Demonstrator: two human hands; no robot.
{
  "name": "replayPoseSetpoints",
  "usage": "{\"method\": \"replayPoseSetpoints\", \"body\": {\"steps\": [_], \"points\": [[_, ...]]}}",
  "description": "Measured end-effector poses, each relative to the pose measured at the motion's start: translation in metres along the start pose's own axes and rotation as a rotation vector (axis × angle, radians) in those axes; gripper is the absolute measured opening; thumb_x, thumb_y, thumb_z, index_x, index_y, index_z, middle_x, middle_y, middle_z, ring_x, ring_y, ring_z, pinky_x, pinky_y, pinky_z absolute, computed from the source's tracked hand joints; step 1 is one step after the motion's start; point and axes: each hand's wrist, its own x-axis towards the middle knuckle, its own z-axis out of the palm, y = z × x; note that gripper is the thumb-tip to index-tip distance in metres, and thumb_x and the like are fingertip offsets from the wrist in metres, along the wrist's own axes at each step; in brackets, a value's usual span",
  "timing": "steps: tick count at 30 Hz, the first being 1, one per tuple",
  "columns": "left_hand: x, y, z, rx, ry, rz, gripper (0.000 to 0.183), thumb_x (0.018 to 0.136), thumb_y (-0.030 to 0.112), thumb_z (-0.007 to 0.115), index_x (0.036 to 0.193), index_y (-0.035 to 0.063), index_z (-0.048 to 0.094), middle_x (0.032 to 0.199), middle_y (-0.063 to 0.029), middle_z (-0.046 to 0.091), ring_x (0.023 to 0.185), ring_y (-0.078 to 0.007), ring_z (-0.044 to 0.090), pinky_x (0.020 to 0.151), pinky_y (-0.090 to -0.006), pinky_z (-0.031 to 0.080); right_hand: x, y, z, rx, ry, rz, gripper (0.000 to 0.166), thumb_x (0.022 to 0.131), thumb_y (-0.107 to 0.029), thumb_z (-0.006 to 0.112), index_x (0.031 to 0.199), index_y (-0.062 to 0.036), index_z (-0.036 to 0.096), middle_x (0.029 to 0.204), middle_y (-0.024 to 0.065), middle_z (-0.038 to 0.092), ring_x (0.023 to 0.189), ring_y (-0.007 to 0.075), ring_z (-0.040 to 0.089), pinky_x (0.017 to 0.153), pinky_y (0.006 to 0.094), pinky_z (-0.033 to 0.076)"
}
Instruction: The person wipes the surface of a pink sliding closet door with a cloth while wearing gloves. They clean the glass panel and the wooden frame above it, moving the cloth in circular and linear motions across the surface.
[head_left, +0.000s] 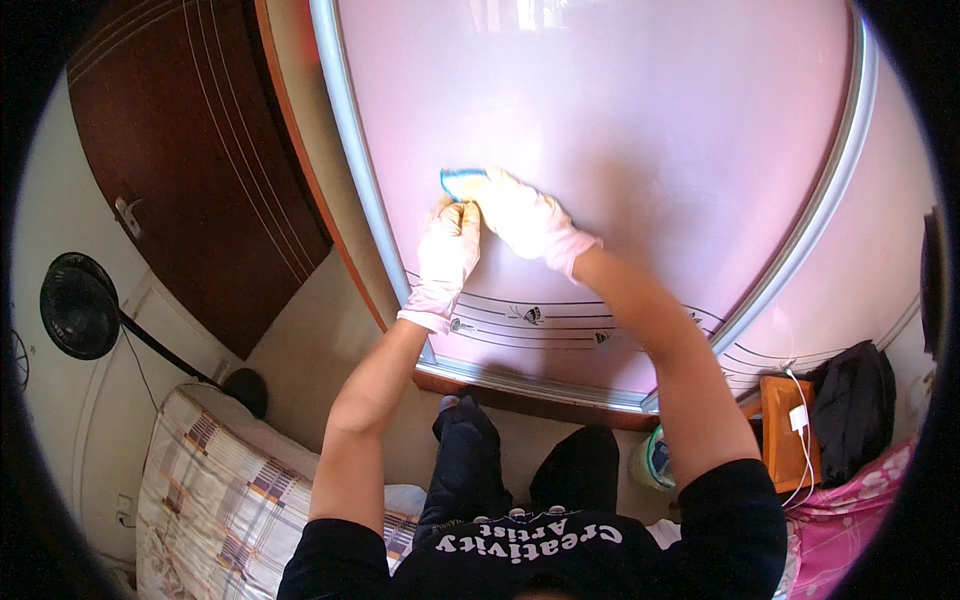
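Observation:
A sliding wardrobe door with a glossy pink panel (720, 165) stands in front of me, framed in silvery metal. Both hands wear pale pink, glove-like coverings with yellowish fingers. My right hand (529, 217) holds a pale cloth with a blue edge (463, 180) against the panel. Beside it, my left hand (450, 244) has its fingers curled at the cloth's lower edge and seems to pinch it. The palm side of each hand is hidden. Dark lines and a butterfly print (531, 315) run across the panel below the hands.
A dark brown door (202, 172) is on the left, near a black standing fan (79, 306). A bed with a patterned cover (225, 487) lies lower left. On the right are a bin (651, 461), a wooden stool (784, 442) with a white charger, and a black bag (855, 409).

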Motion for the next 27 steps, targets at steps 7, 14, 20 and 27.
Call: {"method": "replayPoseSetpoints", "body": {"steps": [7, 14, 20, 27], "points": [[-0.043, 0.029, -0.022, -1.023, -0.149, -0.631, 0.06, 0.103, 0.051, 0.053, 0.14, 0.0033, 0.052, 0.123, -0.0123, 0.064, 0.103, -0.0206, 0.063, 0.094, -0.0341, 0.048, -0.041, -0.052, -0.015, 1.281, 0.331, 0.897, 0.029, 0.101, -0.016, 0.059, 0.129, -0.0073, 0.064, 0.122, 0.0066, 0.065, 0.113, 0.0195, 0.06, 0.1, 0.032, 0.05], [-0.081, 0.041, -0.034, -1.088, -0.062, -0.343, 0.061, 0.101, 0.044, 0.061, 0.143, 0.0007, 0.051, 0.136, -0.017, 0.059, 0.12, -0.0249, 0.059, 0.101, -0.0364, 0.048, -0.069, -0.086, -0.037, 2.457, 0.474, 0.93, 0.045, 0.099, -0.034, 0.065, 0.133, -0.0057, 0.058, 0.12, 0.0125, 0.068, 0.096, 0.0217, 0.071, 0.082, 0.0365, 0.062], [-0.091, 0.029, -0.049, -1.428, -0.096, -0.536, 0.024, 0.095, 0.009, 0.071, 0.115, -0.0043, 0.068, 0.101, -0.008, 0.073, 0.087, -0.015, 0.069, 0.077, -0.0263, 0.056, -0.071, -0.153, -0.048, 2.392, 0.338, 1.109, 0.049, 0.095, -0.031, 0.073, 0.132, -0.0034, 0.058, 0.121, 0.0093, 0.067, 0.101, 0.0186, 0.067, 0.089, 0.0316, 0.057], [-0.111, 0.033, -0.064, -1.178, 0.038, -0.576, 0.017, 0.094, 0.009, 0.073, 0.105, -0.0037, 0.072, 0.094, -0.0057, 0.073, 0.079, -0.0101, 0.066, 0.069, -0.0239, 0.054, -0.09, -0.165, -0.017, 1.734, 0.134, 1.259, 0.044, 0.089, -0.015, 0.077, 0.128, -0.0019, 0.061, 0.117, 0.0032, 0.066, 0.094, 0.0125, 0.065, 0.081, 0.0316, 0.053]]}}
